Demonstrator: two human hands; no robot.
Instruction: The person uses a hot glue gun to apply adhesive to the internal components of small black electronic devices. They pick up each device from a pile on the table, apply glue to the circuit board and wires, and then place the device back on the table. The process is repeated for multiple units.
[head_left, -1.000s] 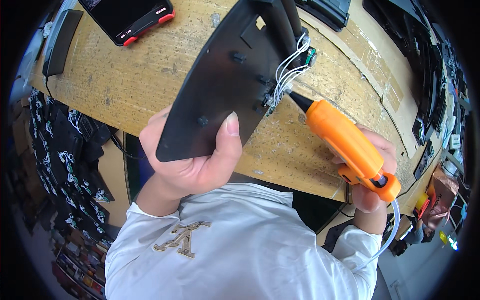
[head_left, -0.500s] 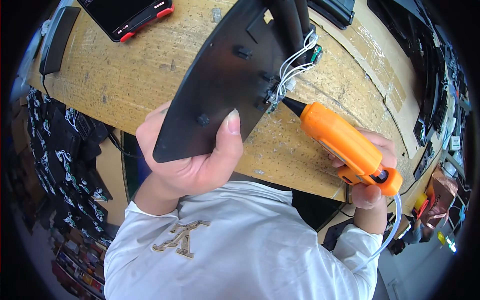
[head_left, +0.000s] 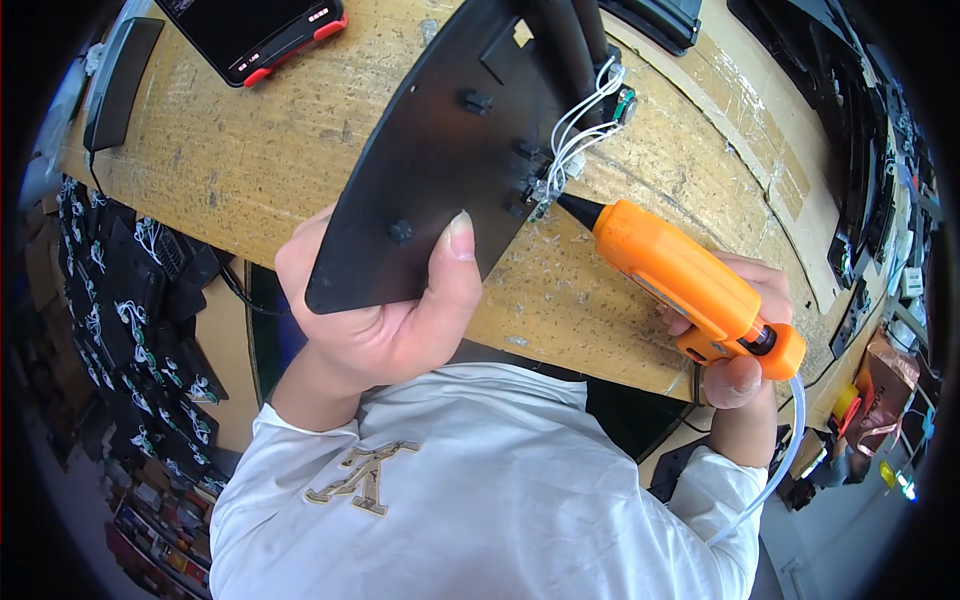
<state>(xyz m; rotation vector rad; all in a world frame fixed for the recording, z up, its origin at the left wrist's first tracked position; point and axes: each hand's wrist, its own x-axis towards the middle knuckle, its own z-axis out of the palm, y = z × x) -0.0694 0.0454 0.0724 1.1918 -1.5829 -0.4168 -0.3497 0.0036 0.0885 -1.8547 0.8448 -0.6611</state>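
Observation:
A black plastic panel (head_left: 425,165) with small raised clips is gripped at its lower corner by my left hand (head_left: 400,320), thumb on top and fingers underneath. White wires (head_left: 572,135) run along the panel's right edge to a small green circuit board (head_left: 624,106). My right hand (head_left: 745,320) is closed around an orange hot glue gun (head_left: 685,270), partly hidden behind it. The gun's black nozzle points at the wire ends by the panel's edge, touching or very close to them. A clear glue stick (head_left: 785,450) trails from the gun's rear.
The worn wooden table (head_left: 250,150) lies beneath. A phone in a red-cornered holder (head_left: 255,45) and a dark curved part (head_left: 122,85) sit at the back left. Many black wired panels (head_left: 150,310) are piled at left. Cardboard (head_left: 740,110) and more black parts (head_left: 805,60) lie at right.
The panel and my left hand have shifted slightly up and left. The glue gun's nozzle has followed a little to the left, staying at the wire ends.

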